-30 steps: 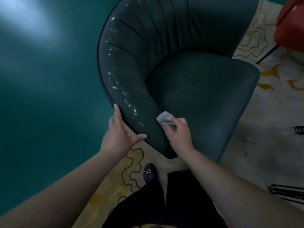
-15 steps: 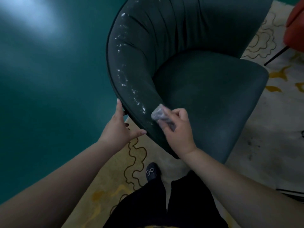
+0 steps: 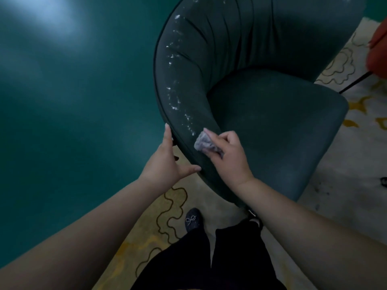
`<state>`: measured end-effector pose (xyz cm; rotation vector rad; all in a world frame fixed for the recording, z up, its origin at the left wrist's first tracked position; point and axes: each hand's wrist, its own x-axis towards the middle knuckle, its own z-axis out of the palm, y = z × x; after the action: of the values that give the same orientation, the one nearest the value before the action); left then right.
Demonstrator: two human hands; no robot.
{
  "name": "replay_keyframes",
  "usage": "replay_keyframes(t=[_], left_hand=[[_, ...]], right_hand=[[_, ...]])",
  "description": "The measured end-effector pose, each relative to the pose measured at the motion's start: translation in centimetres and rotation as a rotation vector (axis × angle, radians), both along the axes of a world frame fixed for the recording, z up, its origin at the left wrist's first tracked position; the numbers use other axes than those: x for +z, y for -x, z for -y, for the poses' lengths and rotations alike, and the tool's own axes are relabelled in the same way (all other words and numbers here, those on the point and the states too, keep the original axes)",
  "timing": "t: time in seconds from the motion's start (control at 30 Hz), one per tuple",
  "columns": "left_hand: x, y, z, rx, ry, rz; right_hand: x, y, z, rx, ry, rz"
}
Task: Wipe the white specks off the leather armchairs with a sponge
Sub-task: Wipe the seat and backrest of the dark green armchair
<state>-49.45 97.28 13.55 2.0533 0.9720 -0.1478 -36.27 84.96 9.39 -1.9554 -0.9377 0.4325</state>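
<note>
my right hand (image 3: 229, 158) sits a little right of the frame's centre, its grip clamped on the sponge (image 3: 204, 142): fingers curled over the top of the small grey wad, thumb under it. the sponge is pressed against the near end of the armchair's (image 3: 272, 114) curved arm, right at the lower end of the trail of white specks (image 3: 178, 97). those specks run up the padded rim from the sponge toward the top of the frame, thickest along the left curve of the back, with a few more at the upper edge

my left hand (image 3: 167, 162) is just left of the sponge, its grip apart: fingers straight and lying along the outer piped edge of the arm, thumb spread out to the right and touching the edge lower down

the dark teal seat fills the centre right of the frame. a pale rug (image 3: 345, 174) with yellow and dark squiggles lies under the chair, the green floor (image 3: 73, 101) takes the left half, and a red seat (image 3: 378, 51) pokes in at the upper right. my dark shoe (image 3: 193, 221) shows at the bottom centre
</note>
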Motion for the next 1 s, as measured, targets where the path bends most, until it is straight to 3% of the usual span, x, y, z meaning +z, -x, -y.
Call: replay_keyframes(t=[0.13, 0.27, 0.33, 0.5, 0.67, 0.9, 1.0], left_hand=[[-0.3, 0.0, 0.1, 0.023, 0.015, 0.007], [-0.7, -0.3, -0.4, 0.052, 0.003, -0.001], [-0.9, -0.4, -0.5, 0.065, -0.001, 0.005], [-1.4, -0.4, -0.4, 0.082, 0.050, 0.068], [-1.5, -0.1, -0.7, 0.116, 0.145, 0.123], [-1.1, -1.2, -2.5, 0.199, 0.180, 0.135], [-1.1, -1.5, -3.0, 0.227, 0.217, 0.155]], right_hand=[[0.0, -0.6, -1.1, -0.118, 0.053, -0.082], [0.5, 0.5, 0.9, 0.139, -0.040, 0.162], [0.6, -0.2, -0.6, 0.149, -0.012, 0.218], [0.5, -1.6, -5.2, 0.054, 0.011, 0.103], [0.3, -0.8, -1.5, 0.200, -0.054, 0.142], [1.3, -3.5, -8.8, 0.271, -0.006, 0.223], [0.9, -3.4, -7.1, 0.286, -0.013, 0.207]])
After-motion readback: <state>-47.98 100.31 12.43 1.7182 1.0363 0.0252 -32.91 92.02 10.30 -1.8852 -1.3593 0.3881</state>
